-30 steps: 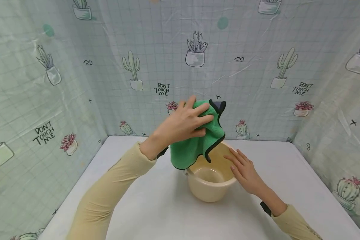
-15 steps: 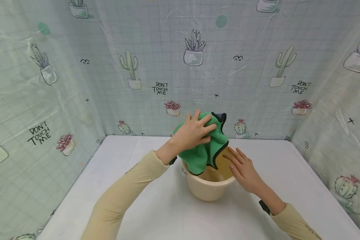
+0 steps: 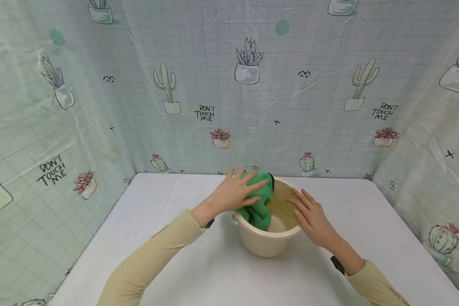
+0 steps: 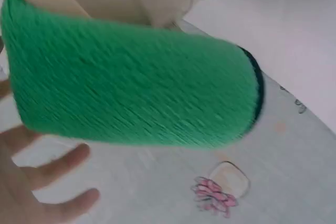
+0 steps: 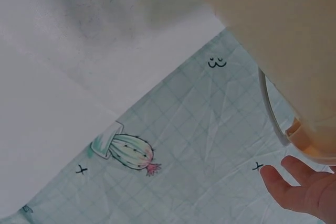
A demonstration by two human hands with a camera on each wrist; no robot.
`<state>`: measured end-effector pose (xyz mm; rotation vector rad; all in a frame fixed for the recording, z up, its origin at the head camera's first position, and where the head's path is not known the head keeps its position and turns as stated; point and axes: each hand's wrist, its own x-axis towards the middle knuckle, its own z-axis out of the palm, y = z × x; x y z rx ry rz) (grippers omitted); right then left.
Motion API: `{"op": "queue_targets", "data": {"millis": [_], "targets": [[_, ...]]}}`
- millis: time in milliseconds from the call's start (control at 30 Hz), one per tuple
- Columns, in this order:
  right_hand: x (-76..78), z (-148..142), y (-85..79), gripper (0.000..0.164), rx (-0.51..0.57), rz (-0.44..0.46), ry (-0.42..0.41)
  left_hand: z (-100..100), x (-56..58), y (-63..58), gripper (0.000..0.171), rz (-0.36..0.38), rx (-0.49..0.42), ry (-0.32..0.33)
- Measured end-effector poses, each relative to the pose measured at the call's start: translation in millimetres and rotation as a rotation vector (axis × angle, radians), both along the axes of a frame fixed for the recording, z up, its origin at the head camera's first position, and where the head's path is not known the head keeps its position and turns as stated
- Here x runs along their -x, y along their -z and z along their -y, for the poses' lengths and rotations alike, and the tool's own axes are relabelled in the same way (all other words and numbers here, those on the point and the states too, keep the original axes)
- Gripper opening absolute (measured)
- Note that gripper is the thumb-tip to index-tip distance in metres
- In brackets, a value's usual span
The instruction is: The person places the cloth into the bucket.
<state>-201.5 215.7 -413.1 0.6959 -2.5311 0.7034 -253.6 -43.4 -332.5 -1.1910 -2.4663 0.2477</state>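
A green cloth (image 3: 261, 210) with dark edging hangs partly inside the cream bucket (image 3: 265, 244), at its left side. My left hand (image 3: 235, 191) is over the bucket's left rim, fingers spread and fairly straight across the top of the cloth. In the left wrist view the cloth (image 4: 136, 82) stretches out beside splayed fingers (image 4: 58, 166) that are not curled round it. On the opposite side, my right hand (image 3: 313, 219) lies at the bucket's right rim with extended fingers. The right wrist view shows part of that hand (image 5: 304, 187) below the bucket's handle (image 5: 270, 111).
The bucket stands on a white table (image 3: 187, 267). Cactus-print sheeting (image 3: 199, 55) rises behind the table and along both sides.
My left hand has come down with the green cloth from above the bucket to its rim, and its fingers have spread. The cloth now sits lower, inside the bucket. My right hand stays put.
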Motion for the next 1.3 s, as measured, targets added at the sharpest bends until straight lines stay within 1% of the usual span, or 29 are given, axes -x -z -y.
{"op": "queue_targets", "data": {"millis": [67, 100, 167, 233, 300, 367, 533, 600, 667, 767, 867, 900, 967, 1033, 1067, 1100, 1200, 1267, 1300], "targets": [[0.4, -0.1, 0.4, 0.032, 0.008, -0.003, -0.005, 6.1, 3.9, 1.9, 0.052, 0.03, -0.016, -0.094], [0.7, -0.1, 0.7, 0.032, 0.013, -0.004, -0.007, 9.2, 5.6, 3.6, 0.054, 0.063, -0.017, -0.137], [1.0, -0.2, 1.2, 0.032, 0.018, -0.007, -0.008, 14.3, 8.9, 8.1, 0.056, 0.142, -0.013, -0.184], [1.2, -0.3, 1.9, 0.032, 0.02, -0.009, -0.008, 17.9, 11.4, 13.7, 0.055, 0.195, 0.001, -0.189], [1.3, -0.6, 2.4, 0.032, 0.024, -0.009, -0.008, 19.7, 12.6, 18.5, 0.052, 0.199, 0.003, -0.163], [1.2, -0.4, 3.0, 0.032, 0.026, -0.011, -0.008, 20.7, 13.3, 22.9, 0.047, 0.155, 0.004, -0.128], [0.7, 0.4, 2.9, 0.033, 0.042, -0.013, -0.013, 20.2, 12.4, 27.9, 0.036, -0.014, -0.017, -0.066], [0.4, 0.9, 2.3, 0.034, 0.053, -0.013, -0.017, 19.8, 12.3, 28.6, 0.033, -0.098, -0.026, -0.039], [0.2, 1.4, 1.5, 0.034, 0.061, -0.013, -0.022, 19.1, 12.4, 28.0, 0.029, -0.177, -0.031, -0.008], [1.0, 1.6, 1.8, 0.033, 0.062, -0.012, -0.022, 15.6, 11.4, 22.9, 0.027, -0.294, 0.004, 0.031], [2.9, 1.7, 2.4, 0.033, 0.063, -0.016, -0.027, 8.7, 8.8, 14.9, 0.022, -0.384, 0.012, 0.119], [3.5, 1.9, 2.5, 0.032, 0.065, -0.016, -0.029, 5.9, 7.4, 12.2, 0.016, -0.41, 0.002, 0.156], [4.6, 2.2, 2.7, 0.032, 0.064, -0.017, -0.034, 0.1, 5.1, 9.2, 0.01, -0.433, -0.029, 0.226], [5.1, 2.4, 3.0, 0.031, 0.059, -0.015, -0.034, -5.6, 2.6, 9.1, 0.014, -0.387, -0.041, 0.269], [5.2, 2.5, 3.0, 0.03, 0.056, -0.014, -0.034, -8.3, 1.2, 9.7, 0.015, -0.333, -0.035, 0.278], [5.3, 2.4, 2.9, 0.031, 0.053, -0.012, -0.033, -10.9, 0.2, 10.8, 0.016, -0.254, -0.021, 0.281], [4.8, 2.4, 2.3, 0.031, 0.045, -0.005, -0.027, -17.6, -0.6, 16.7, 0.022, 0.003, 0.046, 0.252], [4.8, 2.1, 1.6, 0.032, 0.041, -0.004, -0.024, -21.1, 0.1, 18.7, 0.023, 0.119, 0.057, 0.242], [4.5, 2.0, 1.2, 0.032, 0.041, -0.002, -0.02, -22.2, 1.1, 19.0, 0.023, 0.148, 0.047, 0.245]]}}
